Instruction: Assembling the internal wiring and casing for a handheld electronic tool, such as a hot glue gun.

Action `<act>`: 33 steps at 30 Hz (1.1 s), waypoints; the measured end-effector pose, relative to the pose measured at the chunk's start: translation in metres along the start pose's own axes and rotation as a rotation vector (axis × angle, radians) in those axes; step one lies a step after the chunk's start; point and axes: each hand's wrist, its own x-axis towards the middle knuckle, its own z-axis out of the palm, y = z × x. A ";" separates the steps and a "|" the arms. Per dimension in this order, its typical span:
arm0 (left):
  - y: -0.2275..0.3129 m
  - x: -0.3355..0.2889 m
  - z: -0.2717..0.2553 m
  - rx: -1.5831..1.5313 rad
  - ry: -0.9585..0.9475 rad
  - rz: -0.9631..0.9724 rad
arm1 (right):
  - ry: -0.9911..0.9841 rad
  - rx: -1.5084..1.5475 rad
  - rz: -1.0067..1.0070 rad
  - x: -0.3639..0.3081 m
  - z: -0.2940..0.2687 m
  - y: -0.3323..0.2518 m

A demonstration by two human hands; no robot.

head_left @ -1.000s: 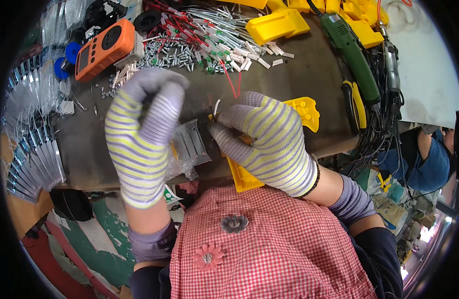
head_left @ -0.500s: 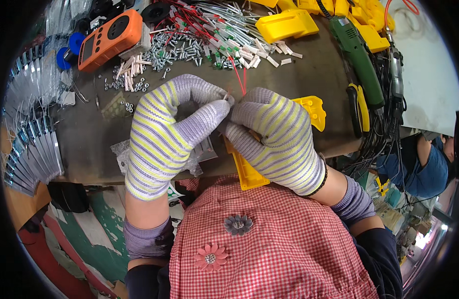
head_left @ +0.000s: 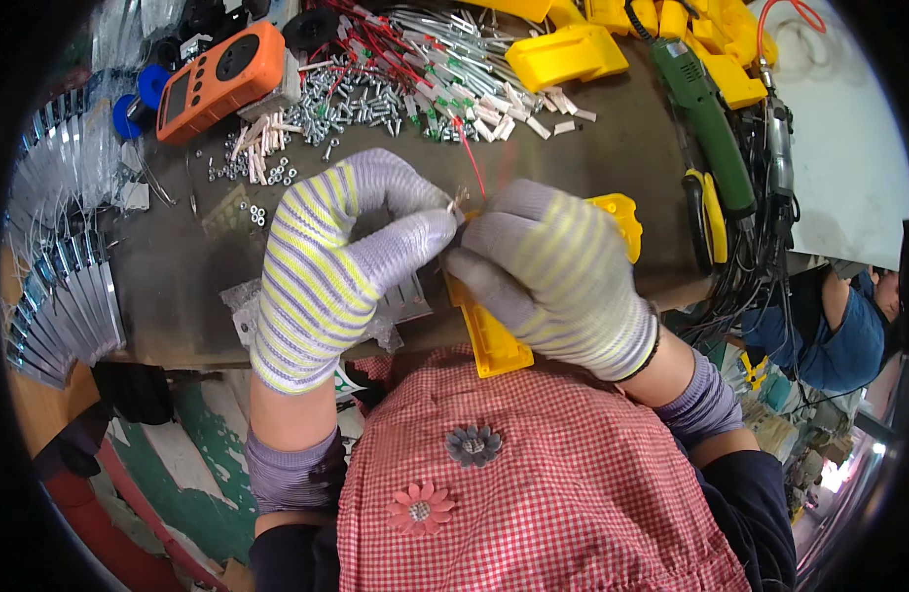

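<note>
My left hand [head_left: 326,266], in a striped knit glove, pinches a wire end with bare, frayed copper strands [head_left: 459,200] between thumb and forefinger. Close beside it is my right hand [head_left: 553,271], gloved alike and smeared by motion, its fingers curled together. A red wire [head_left: 473,163] runs down to the gap between the hands; a fainter, blurred red wire [head_left: 509,158] rises from the right fingertips. What lies inside the right fingers is mostly hidden. Below the hands, a yellow plastic housing [head_left: 499,340] rests at the table edge, partly covered by my right hand.
Screws [head_left: 351,104], nuts and wires with white sleeves are heaped at the back. An orange meter [head_left: 222,81] stands back left, metal strips [head_left: 70,296] far left. Yellow housings [head_left: 568,56], a green power tool [head_left: 706,123] and pliers [head_left: 706,217] lie right. Another person sits far right.
My right hand has shifted slightly right, away from the left fingertips, and one red wire has swung right with it. The copper strands at my left fingertips show more plainly. My left hand has barely moved.
</note>
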 end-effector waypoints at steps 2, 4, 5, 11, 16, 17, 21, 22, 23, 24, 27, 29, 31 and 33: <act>-0.004 0.005 -0.006 0.092 -0.061 0.113 | 0.178 -0.082 -0.261 0.003 -0.010 0.018; 0.005 0.004 -0.002 0.122 -0.128 0.052 | 0.223 -0.335 -0.527 0.018 -0.028 0.027; 0.004 0.001 -0.004 0.119 -0.125 0.055 | 0.220 -0.337 -0.531 0.024 -0.035 0.025; -0.004 -0.005 0.013 0.712 0.153 0.666 | -0.248 0.305 0.029 0.024 -0.034 0.015; -0.002 -0.014 0.021 0.922 0.170 0.685 | -0.357 0.285 0.023 0.012 -0.056 0.017; -0.002 -0.016 0.021 0.837 0.195 0.669 | -0.329 0.256 0.040 0.010 -0.059 0.009; -0.005 -0.008 0.018 0.698 0.181 0.591 | -0.167 -0.183 -0.256 0.020 -0.057 0.016; -0.007 -0.008 0.017 0.665 0.185 0.587 | -0.203 -0.280 -0.352 0.020 -0.056 0.014; -0.007 -0.007 0.017 0.664 0.185 0.594 | -0.238 -0.377 -0.448 0.021 -0.054 0.013; -0.006 -0.007 0.017 0.687 0.154 0.595 | -0.232 -0.273 -0.396 0.023 -0.049 0.013; -0.008 -0.008 0.021 0.690 0.169 0.638 | -0.378 0.517 0.282 0.013 -0.038 0.010; -0.006 -0.010 0.021 0.715 0.167 0.651 | -0.677 1.041 0.631 0.020 -0.049 0.017; -0.009 -0.009 0.020 0.708 0.172 0.630 | -0.619 0.853 1.011 0.035 -0.067 -0.011; -0.007 -0.006 0.022 0.616 0.165 0.606 | -0.444 0.651 0.685 0.015 -0.056 0.008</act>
